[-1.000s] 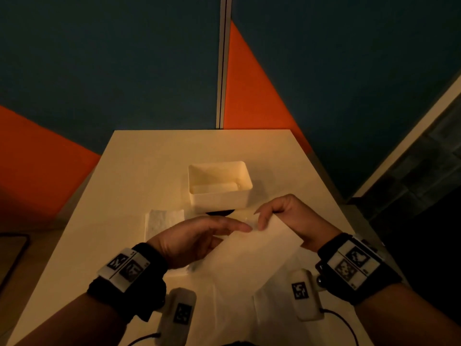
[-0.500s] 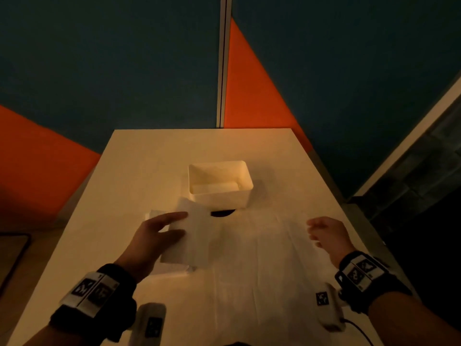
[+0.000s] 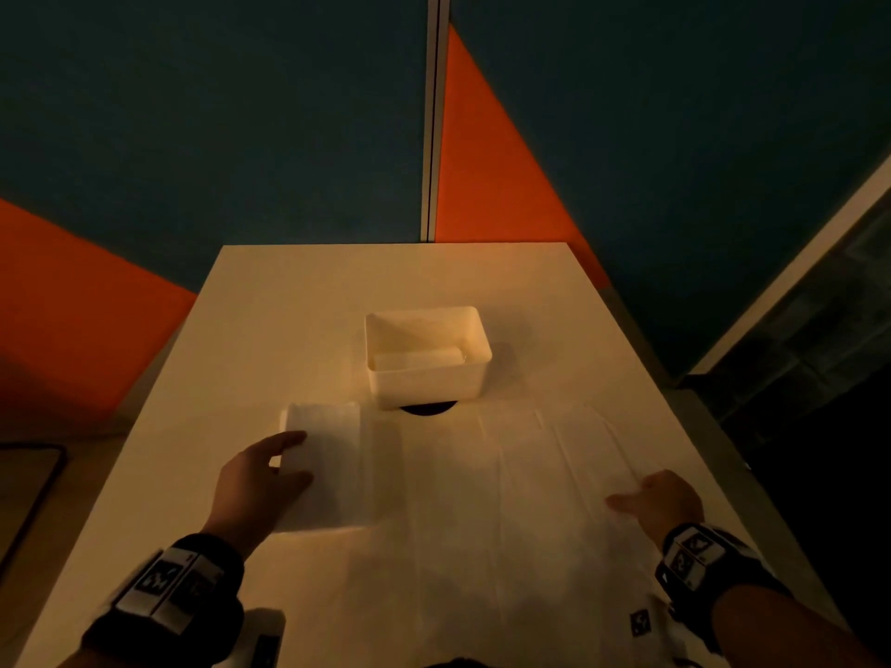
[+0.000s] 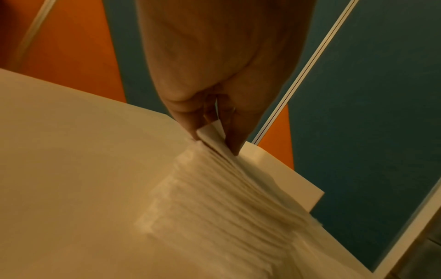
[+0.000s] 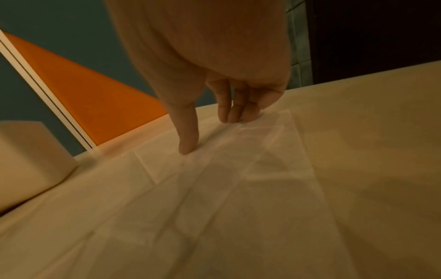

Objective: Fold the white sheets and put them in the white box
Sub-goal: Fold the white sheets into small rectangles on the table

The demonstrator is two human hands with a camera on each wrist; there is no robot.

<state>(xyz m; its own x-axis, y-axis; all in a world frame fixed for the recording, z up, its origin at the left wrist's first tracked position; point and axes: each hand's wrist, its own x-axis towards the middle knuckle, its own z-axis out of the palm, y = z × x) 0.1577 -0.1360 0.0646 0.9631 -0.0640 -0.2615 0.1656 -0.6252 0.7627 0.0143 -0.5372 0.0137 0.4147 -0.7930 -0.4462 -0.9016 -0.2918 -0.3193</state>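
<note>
Two hands | left hand fingers pinch folded sheet; right hand fingers relaxed

A folded white sheet lies at the white box's seven o'clock; flat, creased white sheets spread at its five o'clock.

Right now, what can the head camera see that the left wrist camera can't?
Only the head view shows the white box, the right hand touching the spread white sheets, and both wristbands. Only the left wrist view shows, close up, the fingers pinching the folded sheet's edge. Both show the left hand holding the folded sheet, the table and the orange and blue wall.
</note>
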